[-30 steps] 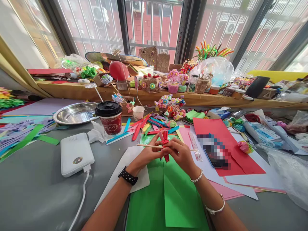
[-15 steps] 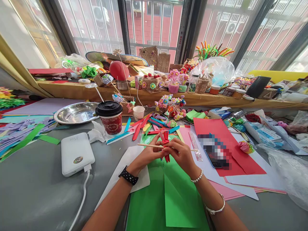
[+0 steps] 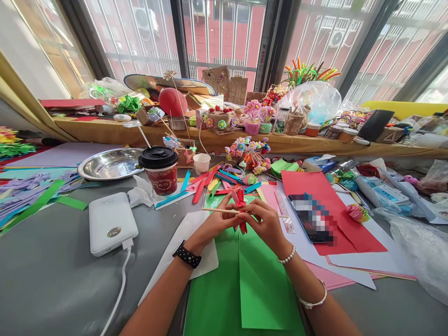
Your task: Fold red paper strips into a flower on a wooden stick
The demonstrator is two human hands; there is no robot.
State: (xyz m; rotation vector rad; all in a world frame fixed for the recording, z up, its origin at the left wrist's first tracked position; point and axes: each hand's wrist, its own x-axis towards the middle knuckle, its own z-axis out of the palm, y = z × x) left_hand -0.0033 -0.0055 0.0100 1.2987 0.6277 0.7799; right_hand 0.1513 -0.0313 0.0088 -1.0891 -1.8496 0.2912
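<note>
Between my fingers is a red folded paper piece [image 3: 240, 198], with red points sticking out above and below. A thin wooden stick [image 3: 214, 210] runs sideways across it, one end to the left and the other past my right fingers. My left hand [image 3: 219, 219] pinches the paper and stick from the left. My right hand [image 3: 262, 218] closes on them from the right, fingertips meeting the left ones. How the stick joins the paper is hidden by the fingers. Both hands are above green paper [image 3: 264, 289] on the grey table [image 3: 52, 284].
Left stand a white power bank [image 3: 112, 224] with a cable, a lidded red cup [image 3: 161, 175] and a metal dish [image 3: 108, 164]. Cut paper strips [image 3: 206, 184] lie behind my hands. A phone [image 3: 308, 219] rests on red paper [image 3: 360, 233] at right, near a paper flower [image 3: 357, 213].
My hands stay in nearly the same place. The right fingers have shifted slightly on the red paper, and the stick has moved a touch to the right.
</note>
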